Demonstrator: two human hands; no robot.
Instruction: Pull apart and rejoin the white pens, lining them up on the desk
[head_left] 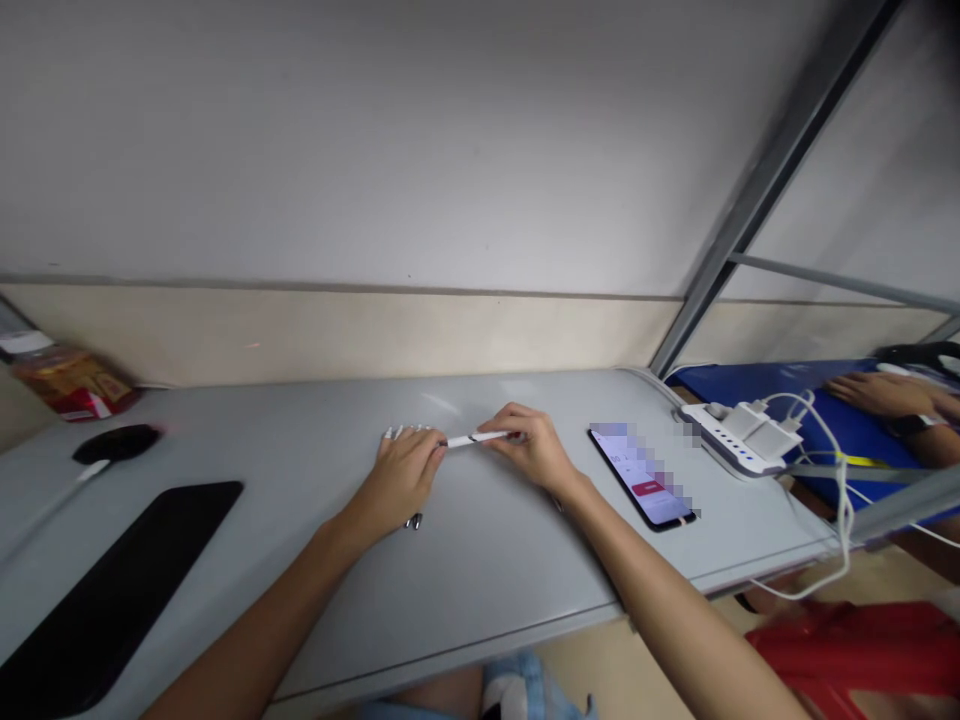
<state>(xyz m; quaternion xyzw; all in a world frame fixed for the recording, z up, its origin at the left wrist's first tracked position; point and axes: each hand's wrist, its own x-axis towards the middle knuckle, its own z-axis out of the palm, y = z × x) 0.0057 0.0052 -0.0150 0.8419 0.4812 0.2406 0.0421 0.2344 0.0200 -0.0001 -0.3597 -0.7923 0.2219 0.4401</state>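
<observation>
A thin white pen-like stick (466,440) spans the gap between my two hands above the grey table (480,560). My left hand (409,470) is closed on its left end, palm down. Several small whitish tips show just beyond my left knuckles, and small dark shiny pieces (413,521) show below that hand; what they belong to is hidden. My right hand (534,445) pinches the stick's right end between thumb and fingers. A small metallic bit peeks out under my right wrist.
Right of my hands lie a lit phone (646,480) and a white power strip (739,440) with cables. At left are a black mat (127,590), a dark mouse-like object (116,443) and a bottle (71,382). Another person's hand (877,393) rests on a blue surface beyond the metal frame.
</observation>
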